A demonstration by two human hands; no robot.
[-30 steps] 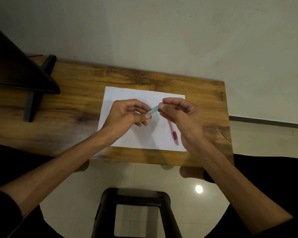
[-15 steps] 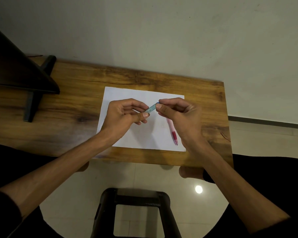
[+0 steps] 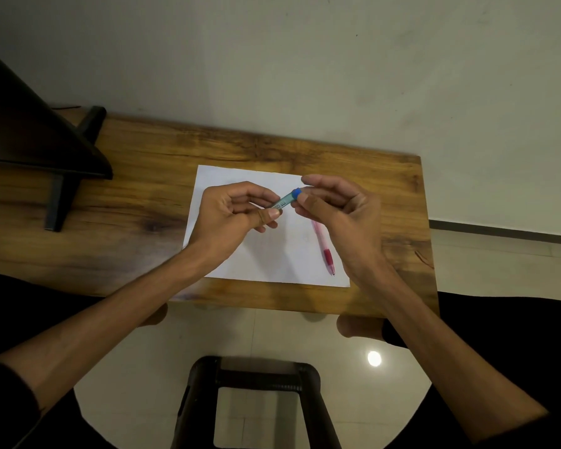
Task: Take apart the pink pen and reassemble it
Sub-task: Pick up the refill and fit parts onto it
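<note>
Pink pen [image 3: 323, 247] lay flat on the white paper [image 3: 240, 260], near the paper's right edge, tip toward the near edge, untouched. Just beside and partly under the right hand [image 3: 340, 212], upper end hidden behind that hand. Well clear of either grip.

Above the paper's middle, a teal pen [image 3: 285, 199] with a blue cap end, tilted up toward the right. Left hand [image 3: 234, 215] clamped on its lower end, thumb and fingers curled shut around the barrel. Right hand pinched on the blue end with thumb and fingertips [image 3: 305, 199], index finger stretched out above it; whether pressing firmly or only touching, cannot tell.

Paper set on the wooden worktop [image 3: 136, 202], right of centre. Left of the paper, a dark stand [image 3: 59, 176] on the worktop. Nearer than the paper, below the worktop's edge, a black stool [image 3: 256, 384] on the tiled floor.
</note>
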